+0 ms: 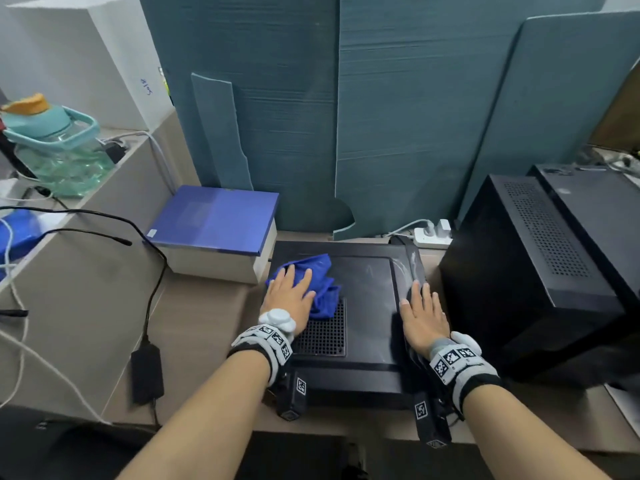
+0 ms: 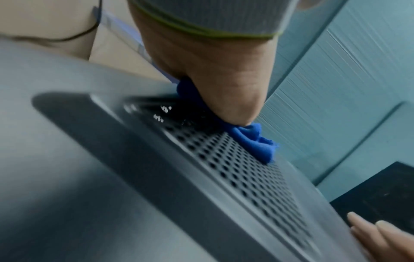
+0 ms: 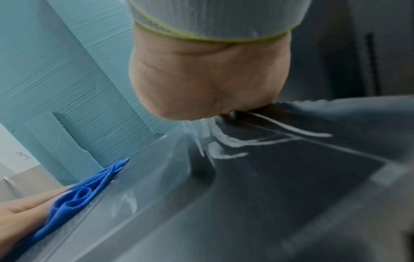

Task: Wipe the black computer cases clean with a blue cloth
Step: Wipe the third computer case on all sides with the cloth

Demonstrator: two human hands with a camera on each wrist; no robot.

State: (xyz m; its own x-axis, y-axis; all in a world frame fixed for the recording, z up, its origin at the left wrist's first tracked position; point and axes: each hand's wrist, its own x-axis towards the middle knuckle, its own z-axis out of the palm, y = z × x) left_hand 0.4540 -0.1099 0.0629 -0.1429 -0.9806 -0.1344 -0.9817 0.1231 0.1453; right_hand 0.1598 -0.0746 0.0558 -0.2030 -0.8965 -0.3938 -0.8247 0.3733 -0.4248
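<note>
Two flat hands: left hand [image 1: 290, 296] presses blue cloth [image 1: 320, 276] | right hand [image 1: 423, 318] on flat case [image 1: 363, 271] | beige desk [image 1: 194, 313]

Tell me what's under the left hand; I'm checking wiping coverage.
The left hand presses flat on the bunched blue cloth, which lies on the flat computer case beside its vent grille. The case surface beneath the cloth is covered.

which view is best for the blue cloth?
Head view: the blue cloth lies bunched on the flat black case under the left hand. Left wrist shows a scrap beneath the palm; right wrist, only a folded edge.
</note>
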